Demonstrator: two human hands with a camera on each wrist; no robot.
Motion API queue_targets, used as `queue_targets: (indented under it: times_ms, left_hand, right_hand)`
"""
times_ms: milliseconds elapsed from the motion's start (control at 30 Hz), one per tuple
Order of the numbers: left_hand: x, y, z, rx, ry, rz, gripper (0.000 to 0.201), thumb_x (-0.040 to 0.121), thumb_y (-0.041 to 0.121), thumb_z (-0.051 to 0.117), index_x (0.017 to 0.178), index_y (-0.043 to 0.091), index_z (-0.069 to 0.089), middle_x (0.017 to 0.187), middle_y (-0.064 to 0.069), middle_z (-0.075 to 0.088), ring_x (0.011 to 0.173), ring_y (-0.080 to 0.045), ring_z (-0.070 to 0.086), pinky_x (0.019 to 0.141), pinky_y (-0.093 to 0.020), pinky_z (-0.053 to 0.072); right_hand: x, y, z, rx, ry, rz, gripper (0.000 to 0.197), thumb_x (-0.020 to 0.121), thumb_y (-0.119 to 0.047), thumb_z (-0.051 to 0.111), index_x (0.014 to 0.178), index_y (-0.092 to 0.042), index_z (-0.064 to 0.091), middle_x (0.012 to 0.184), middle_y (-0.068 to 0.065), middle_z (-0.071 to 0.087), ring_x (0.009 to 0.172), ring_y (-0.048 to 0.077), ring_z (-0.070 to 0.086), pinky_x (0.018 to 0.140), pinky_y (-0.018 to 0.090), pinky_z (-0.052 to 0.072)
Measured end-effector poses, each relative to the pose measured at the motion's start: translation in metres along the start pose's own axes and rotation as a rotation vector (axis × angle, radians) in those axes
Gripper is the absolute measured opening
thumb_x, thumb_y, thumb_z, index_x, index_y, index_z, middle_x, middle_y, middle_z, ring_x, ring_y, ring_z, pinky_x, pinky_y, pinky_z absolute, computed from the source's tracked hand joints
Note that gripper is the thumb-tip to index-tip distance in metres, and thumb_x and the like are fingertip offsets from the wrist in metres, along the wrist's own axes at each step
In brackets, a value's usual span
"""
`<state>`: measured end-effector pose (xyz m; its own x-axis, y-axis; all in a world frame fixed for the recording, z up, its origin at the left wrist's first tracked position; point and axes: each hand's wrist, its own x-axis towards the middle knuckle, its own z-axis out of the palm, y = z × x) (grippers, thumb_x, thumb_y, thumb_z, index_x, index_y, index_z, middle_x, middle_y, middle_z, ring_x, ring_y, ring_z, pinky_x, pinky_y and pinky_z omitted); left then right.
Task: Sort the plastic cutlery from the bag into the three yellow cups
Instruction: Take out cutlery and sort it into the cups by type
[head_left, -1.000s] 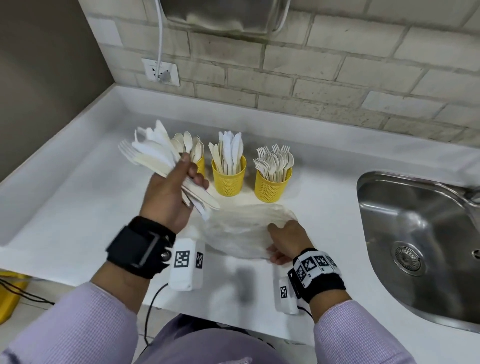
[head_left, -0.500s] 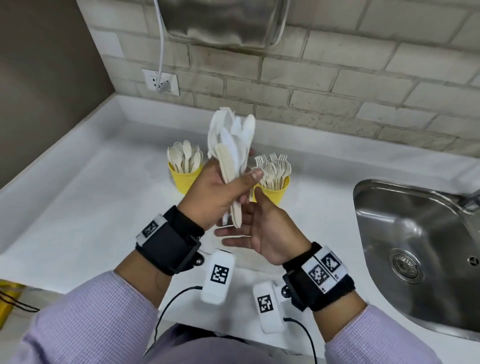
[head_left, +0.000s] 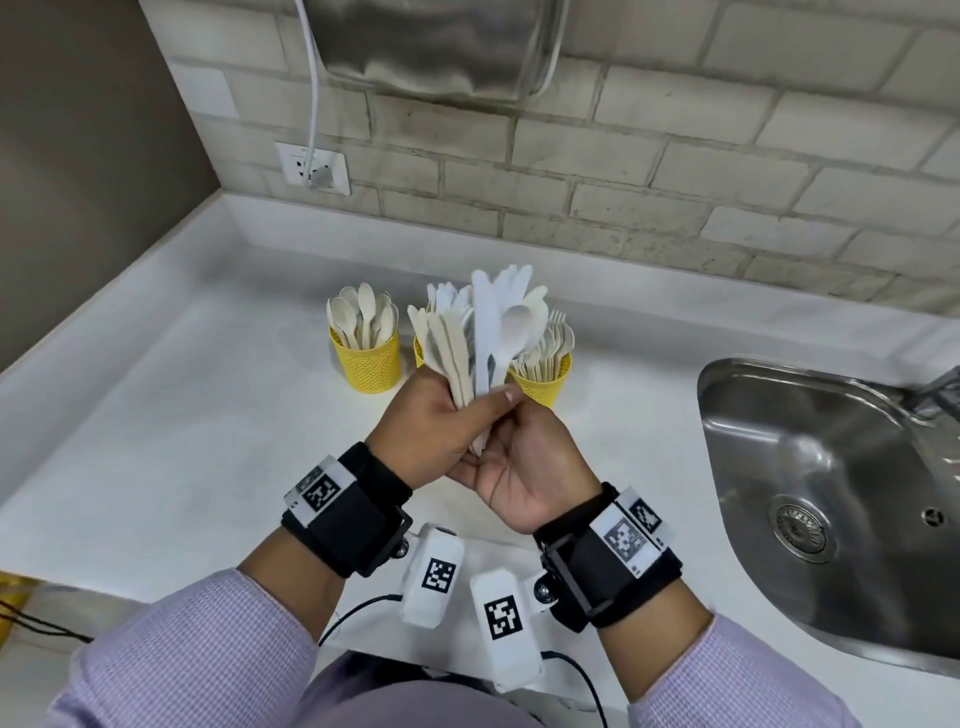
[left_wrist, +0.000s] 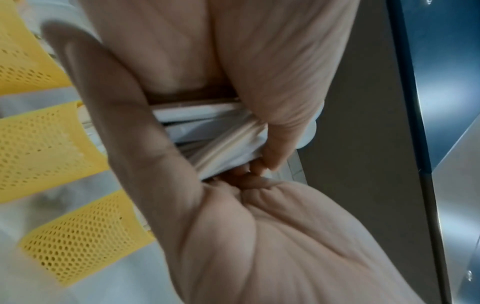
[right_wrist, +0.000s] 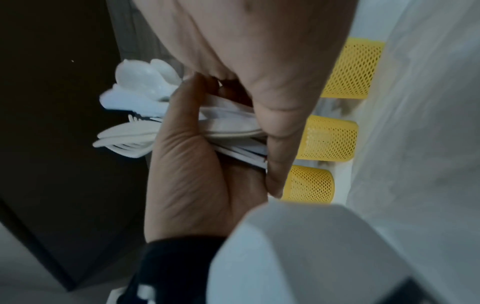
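Note:
My left hand grips a mixed bundle of white and cream plastic cutlery upright in front of the cups. My right hand sits just below, with thumb and fingers curled round the handle ends. Three yellow mesh cups stand in a row behind. The left cup holds spoons and the right cup holds forks. The middle cup is mostly hidden by the bundle. A strip of the white bag shows on the counter under my wrists.
A steel sink is set into the white counter on the right. A wall socket with a white cable and a metal wall unit hang on the brick backsplash. A dark wall bounds the left.
My left hand swung the bundle from the left to the middle and stood it upright. My right hand left the bag and closed on the handle ends.

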<state>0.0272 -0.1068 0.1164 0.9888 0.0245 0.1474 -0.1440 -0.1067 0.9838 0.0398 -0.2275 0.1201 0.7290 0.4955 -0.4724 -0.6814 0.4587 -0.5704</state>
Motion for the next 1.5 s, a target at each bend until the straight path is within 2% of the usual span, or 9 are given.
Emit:
queue_targets:
  times_ms: [267,367,433,500,633,833,1133,1400,1500]
  left_hand:
    - [0.001,0.0,0.004,-0.048,-0.015,-0.004,0.004,0.09,0.006,0.075,0.094,0.006,0.075,0.085,0.003,0.077,0.083,-0.008,0.073,0.075,-0.021,0.054]
    - [-0.001,0.004,-0.001,-0.056,-0.052,-0.06,0.012,0.098,0.01,0.065,0.096,0.007,0.076,0.083,0.003,0.077,0.08,-0.011,0.073,0.069,-0.023,0.055]
    - [-0.001,0.009,-0.007,-0.069,-0.068,-0.076,0.017,0.101,0.011,0.061,0.096,0.001,0.074,0.083,0.0,0.077,0.074,-0.014,0.071,0.062,-0.023,0.055]
    - [-0.002,0.011,-0.012,-0.121,-0.1,-0.059,0.014,0.1,0.006,0.06,0.101,-0.003,0.07,0.088,-0.006,0.077,0.073,-0.019,0.07,0.068,-0.029,0.058]
    - [-0.01,0.013,-0.018,-0.217,-0.142,-0.097,0.017,0.1,0.003,0.057,0.115,-0.002,0.063,0.089,-0.011,0.074,0.068,-0.02,0.07,0.064,-0.026,0.058]
    - [-0.015,0.013,-0.018,-0.277,-0.214,-0.152,0.03,0.096,0.016,0.06,0.124,0.004,0.062,0.095,-0.017,0.073,0.069,-0.027,0.068,0.064,-0.038,0.058]
    - [-0.015,0.014,-0.042,-0.267,-0.192,-0.194,0.019,0.101,0.007,0.055,0.118,0.007,0.065,0.101,-0.014,0.077,0.071,-0.026,0.071,0.063,-0.035,0.06]
    - [-0.014,0.016,-0.066,-0.243,-0.231,-0.169,0.016,0.102,0.005,0.054,0.111,0.01,0.066,0.1,-0.014,0.076,0.07,-0.028,0.068,0.062,-0.036,0.058]
    - [-0.013,0.014,-0.071,-0.238,-0.24,-0.166,0.017,0.102,0.004,0.053,0.112,0.009,0.066,0.099,-0.014,0.076,0.07,-0.028,0.069,0.063,-0.036,0.059]
  right_hand:
    - [-0.005,-0.004,0.006,0.099,-0.014,-0.036,0.042,0.107,-0.039,0.039,0.123,-0.016,0.07,0.126,0.007,0.073,0.11,0.023,0.072,0.093,0.041,0.056]
    - [-0.004,-0.003,0.001,0.065,-0.008,-0.008,0.04,0.102,-0.048,0.047,0.098,-0.015,0.068,0.095,0.004,0.076,0.092,0.027,0.074,0.089,0.043,0.056]
    - [-0.005,-0.003,-0.003,-0.025,0.014,-0.032,0.04,0.098,-0.055,0.049,0.082,-0.019,0.058,0.066,-0.003,0.054,0.074,0.025,0.067,0.096,0.045,0.047]
    - [-0.006,-0.005,-0.008,-0.16,0.053,-0.131,0.039,0.098,-0.055,0.047,0.084,-0.02,0.056,0.063,-0.003,0.048,0.07,0.021,0.059,0.096,0.046,0.04]
    - [-0.019,-0.019,-0.006,-0.387,0.091,-0.517,0.022,0.099,-0.029,0.055,0.096,-0.016,0.072,0.087,0.003,0.069,0.087,0.019,0.065,0.085,0.043,0.053]
    - [-0.029,-0.032,0.002,-0.758,0.16,-0.889,0.007,0.095,-0.01,0.069,0.088,-0.007,0.07,0.073,0.012,0.063,0.069,0.032,0.064,0.068,0.044,0.056]
    - [-0.015,-0.036,0.019,-0.673,0.132,-0.88,0.031,0.087,-0.015,0.065,0.118,-0.011,0.062,0.077,-0.003,0.064,0.074,0.024,0.063,0.07,0.035,0.056]
    - [-0.008,-0.062,0.045,-0.968,0.127,-0.933,0.007,0.094,-0.006,0.068,0.092,-0.011,0.073,0.083,-0.003,0.073,0.075,0.015,0.065,0.077,0.048,0.059]
    - [-0.002,-0.063,0.051,-0.972,0.123,-0.904,0.005,0.093,-0.006,0.07,0.09,-0.009,0.073,0.083,0.005,0.074,0.077,0.026,0.068,0.078,0.054,0.058]
